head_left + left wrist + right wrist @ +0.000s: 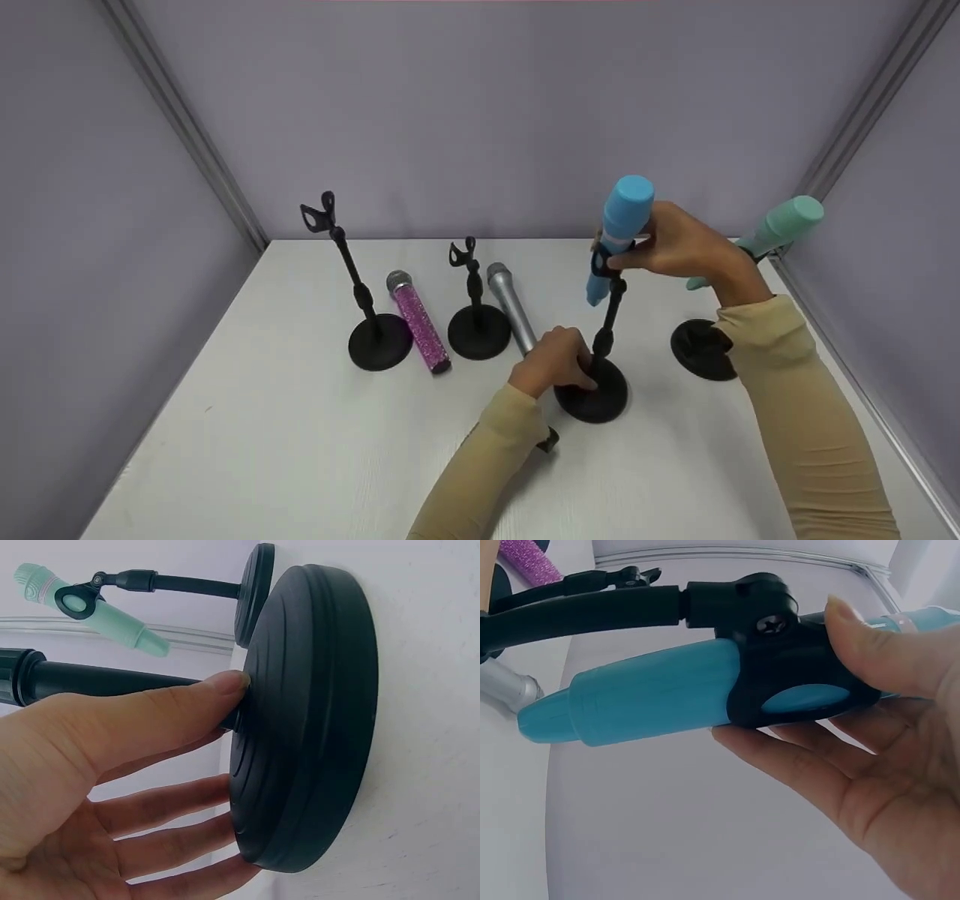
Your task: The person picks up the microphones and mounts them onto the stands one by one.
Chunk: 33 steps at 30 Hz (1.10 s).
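Note:
A blue microphone sits tilted in the clip of a black desk stand, its head pointing up. My right hand grips the microphone at the clip; in the right wrist view the thumb presses along the top of the clip and the fingers lie beneath. Low on the same stand, my left hand holds the foot of the pole, with its thumb against the pole's bottom and its fingers at the round base. A silver microphone lies partly hidden under the left hand and forearm.
At the right, a mint-green microphone rests in another stand, partly behind my right forearm. A tall stand and a shorter one have bare clips. Between them lies a pink glittery microphone. Grey panels enclose the white table.

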Motion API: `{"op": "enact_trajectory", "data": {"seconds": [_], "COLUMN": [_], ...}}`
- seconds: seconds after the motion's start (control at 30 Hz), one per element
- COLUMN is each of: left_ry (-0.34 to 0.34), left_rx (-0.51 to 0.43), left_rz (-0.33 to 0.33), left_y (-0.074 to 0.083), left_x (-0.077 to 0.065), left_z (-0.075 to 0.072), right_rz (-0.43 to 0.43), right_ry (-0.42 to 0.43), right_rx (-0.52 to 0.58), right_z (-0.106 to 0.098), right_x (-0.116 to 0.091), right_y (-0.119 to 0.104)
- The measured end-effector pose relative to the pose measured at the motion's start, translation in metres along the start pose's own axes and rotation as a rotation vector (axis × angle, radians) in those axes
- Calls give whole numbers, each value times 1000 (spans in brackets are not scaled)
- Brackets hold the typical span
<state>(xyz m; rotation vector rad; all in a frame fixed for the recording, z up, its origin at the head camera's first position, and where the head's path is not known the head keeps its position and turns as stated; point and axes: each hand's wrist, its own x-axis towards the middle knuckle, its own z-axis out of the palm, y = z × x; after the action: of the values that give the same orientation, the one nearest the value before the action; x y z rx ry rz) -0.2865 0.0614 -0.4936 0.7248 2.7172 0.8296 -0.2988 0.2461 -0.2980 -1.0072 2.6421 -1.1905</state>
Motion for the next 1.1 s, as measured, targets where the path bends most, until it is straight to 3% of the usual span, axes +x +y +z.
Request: {"op": "enact_trajectory", "data": {"seconds": [0.37, 0.5, 0.7, 1.1], "left_ry": [9, 11, 12, 13], "left_rx": [-21, -26, -27, 5], "left_rz": [-21, -37, -47, -46], "left_y": [2, 3, 3, 1], "left_x": [-1, -2, -4, -2], "left_z": [0, 1, 0, 0], "right_rz": [-7, -46, -34, -63], "right_ry": [57, 60, 54, -19], "right_rx": [-38, -41, -47, 87], "right_z": [3, 4, 4, 0], "right_x": [-2, -3, -2, -6], "right_y": [3, 2, 0, 11]}}
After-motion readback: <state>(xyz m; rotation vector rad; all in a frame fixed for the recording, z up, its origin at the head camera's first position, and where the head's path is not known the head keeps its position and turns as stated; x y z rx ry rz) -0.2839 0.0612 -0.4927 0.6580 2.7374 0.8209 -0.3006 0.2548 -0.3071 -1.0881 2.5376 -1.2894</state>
